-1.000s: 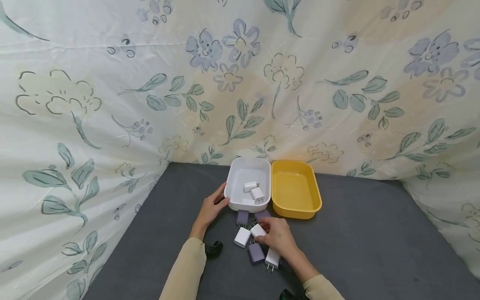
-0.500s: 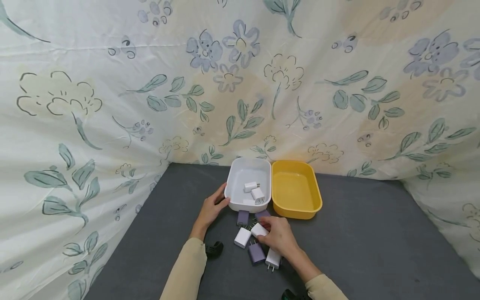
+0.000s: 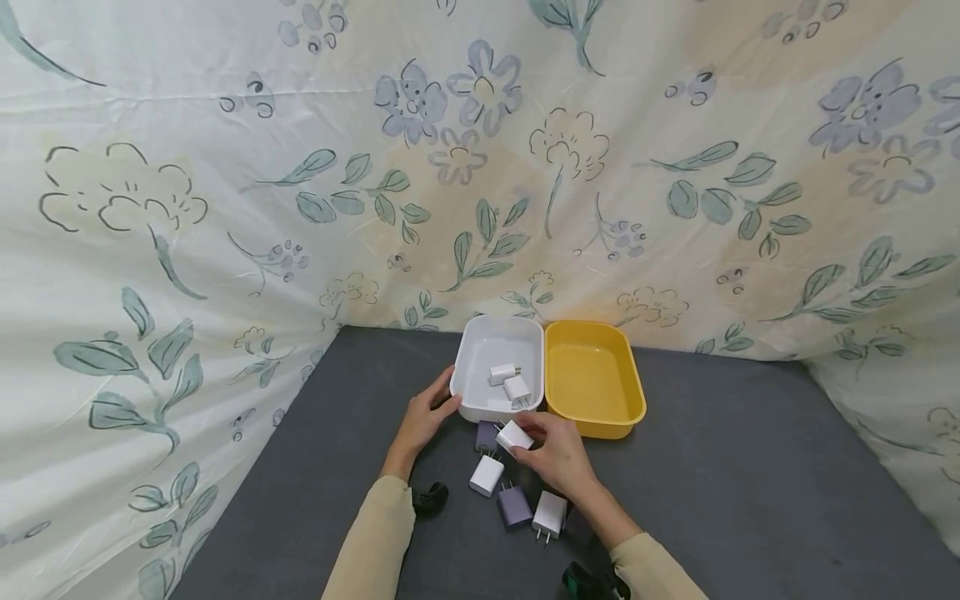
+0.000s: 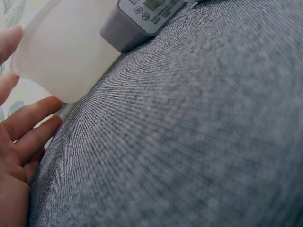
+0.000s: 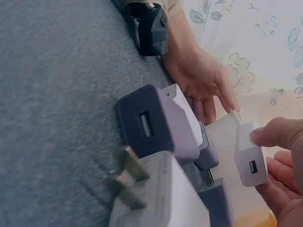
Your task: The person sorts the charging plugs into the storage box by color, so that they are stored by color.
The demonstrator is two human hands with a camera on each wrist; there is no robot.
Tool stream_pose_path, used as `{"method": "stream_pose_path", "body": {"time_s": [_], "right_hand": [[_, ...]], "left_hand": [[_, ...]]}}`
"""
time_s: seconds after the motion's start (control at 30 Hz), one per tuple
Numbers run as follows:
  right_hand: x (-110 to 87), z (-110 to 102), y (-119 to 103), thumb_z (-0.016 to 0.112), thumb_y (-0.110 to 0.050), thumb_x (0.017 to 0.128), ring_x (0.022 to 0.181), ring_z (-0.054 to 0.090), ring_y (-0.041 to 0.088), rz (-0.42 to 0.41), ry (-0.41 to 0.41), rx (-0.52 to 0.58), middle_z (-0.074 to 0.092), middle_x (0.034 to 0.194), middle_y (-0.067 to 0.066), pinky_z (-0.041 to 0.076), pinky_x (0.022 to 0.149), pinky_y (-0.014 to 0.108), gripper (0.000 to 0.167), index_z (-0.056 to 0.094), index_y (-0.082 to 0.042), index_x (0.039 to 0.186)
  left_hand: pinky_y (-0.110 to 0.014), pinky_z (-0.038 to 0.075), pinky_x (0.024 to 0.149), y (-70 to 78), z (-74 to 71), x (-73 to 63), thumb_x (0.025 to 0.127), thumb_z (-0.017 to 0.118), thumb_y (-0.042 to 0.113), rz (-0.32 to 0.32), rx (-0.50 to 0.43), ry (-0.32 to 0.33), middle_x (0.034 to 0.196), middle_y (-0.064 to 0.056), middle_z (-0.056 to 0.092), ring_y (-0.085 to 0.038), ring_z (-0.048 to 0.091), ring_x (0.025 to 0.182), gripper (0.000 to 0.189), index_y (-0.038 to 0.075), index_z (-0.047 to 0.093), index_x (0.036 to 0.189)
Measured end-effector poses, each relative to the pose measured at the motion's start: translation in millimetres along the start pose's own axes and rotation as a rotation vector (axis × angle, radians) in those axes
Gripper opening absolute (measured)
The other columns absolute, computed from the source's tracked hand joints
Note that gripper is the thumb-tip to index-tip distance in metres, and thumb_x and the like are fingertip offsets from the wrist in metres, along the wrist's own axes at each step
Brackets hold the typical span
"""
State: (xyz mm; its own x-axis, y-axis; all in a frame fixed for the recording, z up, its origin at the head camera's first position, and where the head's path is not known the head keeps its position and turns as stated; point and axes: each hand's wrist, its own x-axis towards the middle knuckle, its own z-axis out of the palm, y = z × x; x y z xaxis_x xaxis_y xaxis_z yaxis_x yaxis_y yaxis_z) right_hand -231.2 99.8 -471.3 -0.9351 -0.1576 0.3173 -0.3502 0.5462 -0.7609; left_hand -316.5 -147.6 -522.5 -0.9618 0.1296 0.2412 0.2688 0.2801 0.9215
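My right hand pinches a white USB wall charger between thumb and fingers, lifted just in front of the white plastic container; its USB port shows in the right wrist view. With extended fingers my left hand touches that container's left side near the front corner. Two white chargers lie inside the container. On the table below are a white charger, a purple charger, another white charger with prongs toward me, and a purple charger against the container's front.
A yellow container stands directly right of the white one, with nothing in it. Both sit near the back of the dark grey table. Floral fabric hangs behind and at the sides. A black wrist device is under the left forearm.
My right hand has raised the white charger off the table and moved it slightly forward toward the white container. The left hand keeps its place at the container's side.
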Motion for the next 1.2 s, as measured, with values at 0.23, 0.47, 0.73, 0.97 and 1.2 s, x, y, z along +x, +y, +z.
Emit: {"method": "stream_pose_path", "body": {"time_s": [0.23,0.47,0.73,0.97,1.2], "right_hand": [[13.4,1,-4,0.084,0.004,0.068,0.095,0.072,0.026,-0.02,0.076,0.096,0.073,0.103,0.015,0.057,0.081,0.031,0.044,0.071,0.002,0.111],[28.6,0,-7,0.084,-0.001,0.071,0.097,0.072,0.029,0.012,0.149,0.083,0.073,0.106,0.016,0.056,0.083,0.036,0.047,0.069,0.002,0.115],[46.2,3,-10,0.083,-0.007,0.073,0.095,0.073,0.028,0.064,0.172,-0.007,0.074,0.104,0.015,0.057,0.084,0.039,0.048,0.068,0.004,0.117],[58.5,8,-6,0.082,-0.011,0.076,0.097,0.072,0.027,0.073,0.176,-0.106,0.073,0.108,0.014,0.056,0.087,0.04,0.047,0.067,0.001,0.119],[66.4,6,2,0.082,-0.011,0.077,0.101,0.07,0.028,0.125,0.169,-0.137,0.072,0.113,0.015,0.054,0.091,0.041,0.051,0.065,0.0,0.124]], "left_hand": [[-0.054,0.04,0.106,2.5,-1.0,-0.9,0.094,0.066,0.027,-0.004,-0.001,-0.021,0.132,-0.017,0.062,-0.031,0.053,0.131,0.061,0.022,0.041,0.15],[-0.055,0.039,0.106,32.5,-8.8,-8.7,0.096,0.063,0.024,-0.002,0.008,-0.091,0.135,-0.025,0.057,-0.038,0.049,0.133,0.064,0.01,0.036,0.152],[-0.047,0.043,0.104,15.9,-4.5,-6.4,0.095,0.064,0.029,0.015,0.032,-0.046,0.131,-0.018,0.062,-0.031,0.055,0.129,0.063,0.016,0.038,0.151],[-0.043,0.049,0.098,-3.3,-2.9,-2.5,0.094,0.065,0.036,0.042,0.073,0.012,0.128,-0.013,0.066,-0.027,0.059,0.124,0.063,0.021,0.041,0.15],[-0.051,0.043,0.104,-0.2,-0.7,-1.3,0.094,0.066,0.032,0.026,0.018,-0.008,0.132,-0.013,0.063,-0.029,0.054,0.13,0.062,0.022,0.041,0.15]]}}
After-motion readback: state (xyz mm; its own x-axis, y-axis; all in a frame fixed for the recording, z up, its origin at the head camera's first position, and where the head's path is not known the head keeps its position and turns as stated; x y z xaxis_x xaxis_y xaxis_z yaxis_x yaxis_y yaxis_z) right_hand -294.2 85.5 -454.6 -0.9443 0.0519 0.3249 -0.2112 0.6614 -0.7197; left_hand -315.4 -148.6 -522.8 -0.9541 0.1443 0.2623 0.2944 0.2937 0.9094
